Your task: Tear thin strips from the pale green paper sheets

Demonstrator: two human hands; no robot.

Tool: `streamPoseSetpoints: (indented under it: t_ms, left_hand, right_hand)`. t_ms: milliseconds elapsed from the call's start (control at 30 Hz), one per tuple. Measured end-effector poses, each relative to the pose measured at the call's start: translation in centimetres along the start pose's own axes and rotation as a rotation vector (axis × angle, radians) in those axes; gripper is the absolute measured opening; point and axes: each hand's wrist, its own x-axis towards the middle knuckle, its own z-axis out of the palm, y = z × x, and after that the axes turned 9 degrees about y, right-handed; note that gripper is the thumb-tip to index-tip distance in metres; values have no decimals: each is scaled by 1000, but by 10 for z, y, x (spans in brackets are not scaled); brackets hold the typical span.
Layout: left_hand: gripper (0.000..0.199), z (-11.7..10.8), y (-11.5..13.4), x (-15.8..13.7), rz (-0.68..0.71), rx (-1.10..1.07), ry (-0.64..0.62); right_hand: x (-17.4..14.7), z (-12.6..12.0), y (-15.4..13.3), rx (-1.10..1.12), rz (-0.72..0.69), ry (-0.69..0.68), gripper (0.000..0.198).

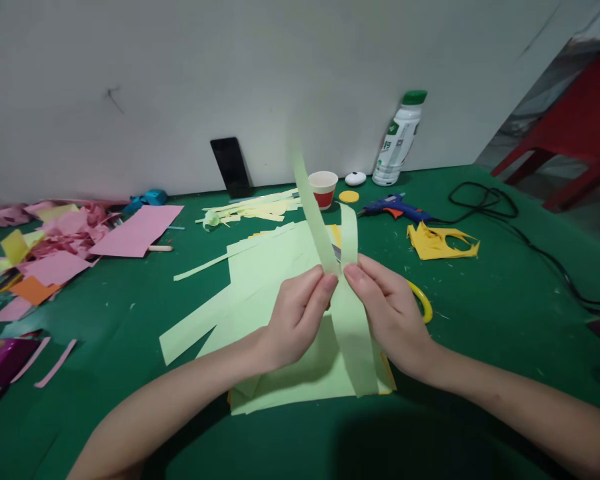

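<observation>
Pale green paper strip [353, 350] is pinched in both my hands above the middle of the table. My left hand [300, 317] is closed, thumb against finger, on a narrow length that rises up and away. Close beside it, my right hand [397, 320] pinches the wider part, whose top end curls up and whose lower end hangs down. The two lengths part between my fingertips; whether they are still joined there I cannot tell. Beneath lies a stack of pale green sheets [275, 287]. Yellow-handled scissors [424, 303] lie partly hidden behind my right hand.
Pink paper scraps [73, 233] spread at the left, near a purple box [5, 363]. A phone [231, 165], a paper cup [323, 190] and a white bottle [397, 143] stand along the wall. A blue glue gun [395, 208] with a black cord and yellow scrap [437, 243] lie right.
</observation>
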Motion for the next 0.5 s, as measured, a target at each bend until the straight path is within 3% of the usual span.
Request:
streamPoseSetpoints:
  t_ms: [167,333,500]
  left_hand:
    - [31,-2,-1,0,-52,-47,19]
    - [33,-7,-1,2,-13,-39,-89]
    - [32,-2,-2,-1,-13,-1,-36]
  right_hand:
    - [3,-3,1,-17,6,-65,32]
    - [4,-5,1,1,-20,-75,33]
    - [2,-2,4,-22,-22,-41,33]
